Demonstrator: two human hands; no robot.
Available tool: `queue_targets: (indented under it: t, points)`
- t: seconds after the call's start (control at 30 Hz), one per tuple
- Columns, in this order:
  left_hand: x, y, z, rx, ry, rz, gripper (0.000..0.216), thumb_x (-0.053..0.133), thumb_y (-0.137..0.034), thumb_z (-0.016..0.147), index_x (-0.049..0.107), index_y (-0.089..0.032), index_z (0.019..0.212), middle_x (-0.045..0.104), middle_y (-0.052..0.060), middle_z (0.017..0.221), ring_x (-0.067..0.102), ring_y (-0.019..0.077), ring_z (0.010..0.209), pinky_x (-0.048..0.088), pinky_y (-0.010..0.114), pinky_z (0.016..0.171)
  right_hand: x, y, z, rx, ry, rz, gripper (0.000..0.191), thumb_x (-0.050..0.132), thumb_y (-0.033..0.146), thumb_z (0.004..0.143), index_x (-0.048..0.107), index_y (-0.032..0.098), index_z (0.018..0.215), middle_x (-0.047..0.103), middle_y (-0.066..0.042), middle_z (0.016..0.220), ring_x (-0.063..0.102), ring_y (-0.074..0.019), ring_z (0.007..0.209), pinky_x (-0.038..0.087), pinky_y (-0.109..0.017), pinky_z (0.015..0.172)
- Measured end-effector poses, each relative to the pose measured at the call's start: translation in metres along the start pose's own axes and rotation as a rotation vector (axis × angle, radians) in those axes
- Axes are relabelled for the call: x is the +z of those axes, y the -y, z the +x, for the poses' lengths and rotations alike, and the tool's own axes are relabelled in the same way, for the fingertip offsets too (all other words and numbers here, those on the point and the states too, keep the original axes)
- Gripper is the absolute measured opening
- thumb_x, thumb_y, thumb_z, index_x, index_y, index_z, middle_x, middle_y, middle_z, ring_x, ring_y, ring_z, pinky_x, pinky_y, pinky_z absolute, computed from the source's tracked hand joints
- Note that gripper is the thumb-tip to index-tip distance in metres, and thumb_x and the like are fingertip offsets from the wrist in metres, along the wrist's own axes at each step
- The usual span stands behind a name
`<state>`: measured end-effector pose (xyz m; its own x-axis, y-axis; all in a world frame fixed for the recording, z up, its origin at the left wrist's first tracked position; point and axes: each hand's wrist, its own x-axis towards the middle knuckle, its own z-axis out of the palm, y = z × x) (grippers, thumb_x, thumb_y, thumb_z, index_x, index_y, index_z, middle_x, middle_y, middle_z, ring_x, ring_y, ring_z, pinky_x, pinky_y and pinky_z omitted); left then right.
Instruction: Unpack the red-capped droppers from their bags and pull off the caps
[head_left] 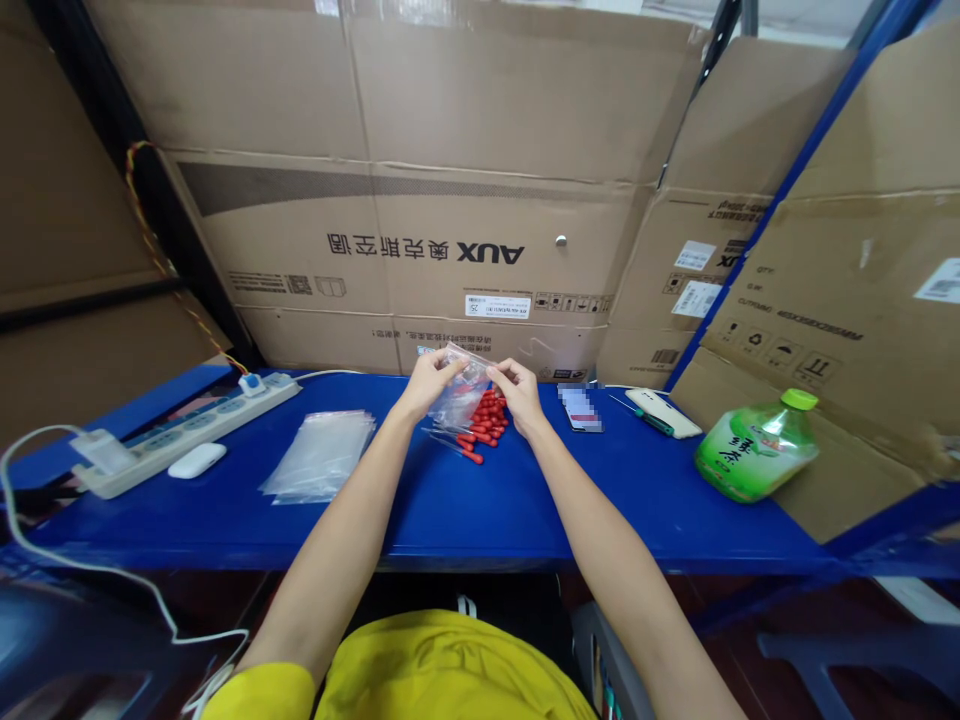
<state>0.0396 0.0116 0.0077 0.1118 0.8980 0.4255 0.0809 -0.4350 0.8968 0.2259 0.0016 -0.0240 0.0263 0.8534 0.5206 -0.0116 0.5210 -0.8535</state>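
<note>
Bag (455, 405) of thin, clear plastic spans my left hand (430, 381) and right hand (520, 391); fingers of both pinch its upper edge. Red, round-ended rods (491, 414) lie heaped beside it on the blue table (480, 515). Flat, translucent sleeves (321, 455) lie stacked leftward.

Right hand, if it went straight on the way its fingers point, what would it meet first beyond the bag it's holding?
Probably the left hand, whose fingertips face the right hand across the clear plastic bag, though exact depth is unclear from this view.
</note>
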Motion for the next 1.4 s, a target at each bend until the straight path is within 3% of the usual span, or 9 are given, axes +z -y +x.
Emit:
queue_targets:
  t: [0.27, 0.43, 0.6, 0.73, 0.8, 0.9, 1.07, 1.2, 1.4]
  points:
    - [0.006, -0.006, -0.001, -0.035, -0.045, -0.009, 0.039, 0.068, -0.058, 0.083, 0.059, -0.020, 0.084, 0.055, -0.001, 0.068, 0.048, 0.0116, 0.057, 0.037, 0.022, 0.047, -0.002, 0.001, 0.001, 0.034, -0.041, 0.052, 0.043, 0.072, 0.064, 0.080, 0.061, 0.023, 0.079, 0.059, 0.002, 0.068, 0.050, -0.0148, 0.059, 0.044, -0.028, 0.058]
    - [-0.004, -0.049, -0.029, -0.010, -0.166, 0.120, 0.031, 0.065, -0.050, 0.087, 0.058, -0.020, 0.086, 0.056, -0.001, 0.064, 0.050, 0.0118, 0.054, 0.037, 0.022, 0.048, 0.000, 0.003, 0.000, 0.022, 0.020, 0.074, 0.051, 0.057, 0.072, 0.090, 0.068, 0.022, 0.088, 0.067, -0.002, 0.073, 0.055, -0.0161, 0.061, 0.046, -0.029, 0.059]
    - [-0.067, -0.089, -0.076, -0.088, -0.447, 0.320, 0.027, 0.064, -0.044, 0.085, 0.061, -0.020, 0.096, 0.066, 0.002, 0.084, 0.059, 0.0142, 0.062, 0.040, 0.022, 0.049, 0.002, 0.005, -0.006, -0.093, -0.034, -0.151, 0.049, 0.046, 0.067, 0.099, 0.070, 0.024, 0.095, 0.066, 0.000, 0.070, 0.059, -0.0173, 0.065, 0.047, -0.029, 0.068]
    - [-0.138, -0.067, -0.102, -0.282, -0.627, 0.770, 0.032, 0.061, -0.042, 0.085, 0.063, -0.020, 0.107, 0.073, 0.007, 0.090, 0.069, 0.0270, 0.082, 0.055, 0.037, 0.072, 0.003, 0.010, -0.013, -0.169, -0.029, -0.356, 0.044, 0.039, 0.058, 0.105, 0.070, 0.027, 0.101, 0.068, 0.000, 0.071, 0.065, -0.0198, 0.069, 0.045, -0.030, 0.074]
    - [-0.162, -0.046, -0.109, -0.428, -0.564, 1.012, 0.033, 0.061, -0.045, 0.084, 0.064, -0.018, 0.104, 0.074, 0.013, 0.098, 0.069, 0.0374, 0.099, 0.054, 0.050, 0.089, 0.004, 0.012, -0.015, -0.196, -0.014, -0.411, 0.042, 0.038, 0.055, 0.106, 0.070, 0.028, 0.104, 0.068, 0.000, 0.072, 0.066, -0.0208, 0.071, 0.043, -0.030, 0.074]
    - [-0.173, -0.025, -0.114, -0.441, -0.451, 1.144, 0.047, 0.055, -0.051, 0.088, 0.064, -0.013, 0.114, 0.069, 0.024, 0.122, 0.060, 0.0453, 0.123, 0.048, 0.057, 0.103, 0.006, 0.011, -0.016, -0.225, -0.003, -0.456, 0.038, 0.040, 0.052, 0.106, 0.069, 0.029, 0.104, 0.070, -0.001, 0.075, 0.065, -0.0214, 0.072, 0.041, -0.030, 0.072]
    - [-0.154, -0.044, -0.114, -0.333, -0.530, 1.296, 0.069, 0.041, -0.063, 0.093, 0.058, -0.013, 0.137, 0.053, 0.027, 0.145, 0.044, 0.0492, 0.139, 0.042, 0.064, 0.108, 0.008, 0.007, -0.016, -0.236, -0.047, -0.565, 0.036, 0.057, 0.053, 0.099, 0.063, 0.026, 0.076, 0.065, -0.001, 0.068, 0.059, -0.0196, 0.065, 0.036, -0.030, 0.066]
    - [-0.136, -0.057, -0.110, -0.311, -0.339, 1.259, 0.080, 0.043, -0.073, 0.090, 0.058, -0.018, 0.145, 0.048, 0.025, 0.152, 0.044, 0.0490, 0.141, 0.038, 0.064, 0.113, 0.008, 0.006, -0.016, -0.228, -0.116, -0.619, 0.050, 0.063, 0.056, 0.096, 0.051, 0.023, 0.059, 0.057, 0.000, 0.058, 0.049, -0.0165, 0.057, 0.031, -0.030, 0.064]
    - [-0.108, -0.019, -0.124, -0.576, -0.014, 1.240, 0.086, 0.045, -0.080, 0.085, 0.047, -0.032, 0.156, 0.030, 0.016, 0.169, 0.023, 0.0564, 0.151, 0.028, 0.086, 0.103, 0.009, 0.009, -0.017, -0.270, -0.122, -0.708, 0.057, 0.037, 0.055, 0.107, 0.054, 0.022, 0.063, 0.059, -0.004, 0.061, 0.053, -0.0168, 0.060, 0.031, -0.030, 0.063]
